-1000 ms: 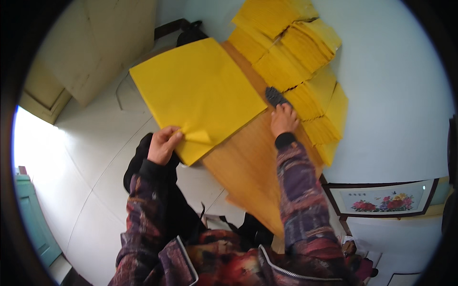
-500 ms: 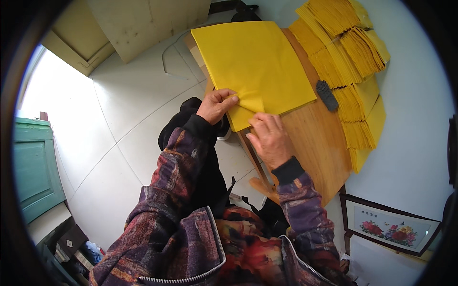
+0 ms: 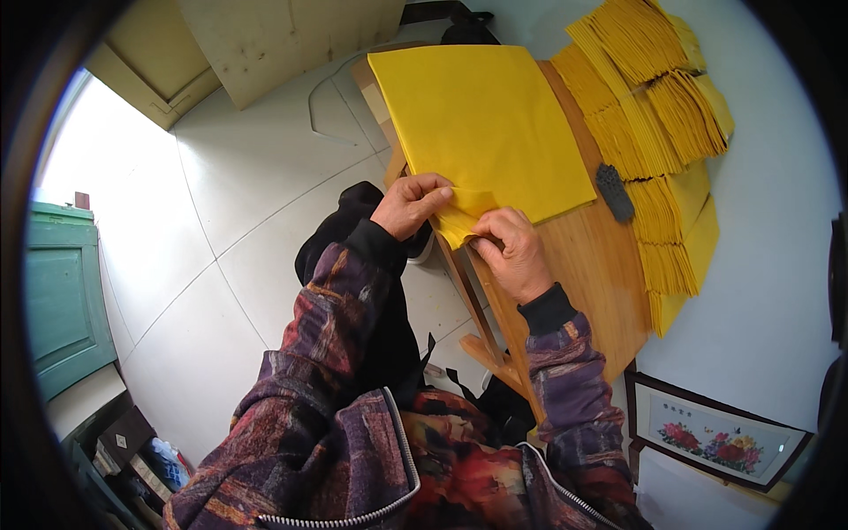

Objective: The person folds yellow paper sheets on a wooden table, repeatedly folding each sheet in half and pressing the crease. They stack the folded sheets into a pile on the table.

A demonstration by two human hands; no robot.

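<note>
A thick stack of large yellow sheets (image 3: 486, 124) lies at the near left of the wooden table, its near end lifted into folds. My left hand (image 3: 409, 207) is closed, thumb and fingers pinching the folded near-left part of the top sheet. The near corner (image 3: 458, 231) of that sheet is bunched between the two hands. My right hand (image 3: 517, 258) pinches this corner from the right, its thumb and forefinger pressed together. How many sheets are held cannot be told.
Bundles of folded yellow sheets (image 3: 662, 115) are piled along the wall on the wooden table's (image 3: 574, 283) right side. A dark grey knobbly object (image 3: 615, 193) lies between them and the stack. A framed flower picture (image 3: 715, 433) leans at lower right; a green cabinet (image 3: 71, 300) stands left.
The lifted corner has been drawn nearer and bunched into folds between my hands. My right hand has moved slightly down and right, now pinching the corner. The view has shifted a little.
</note>
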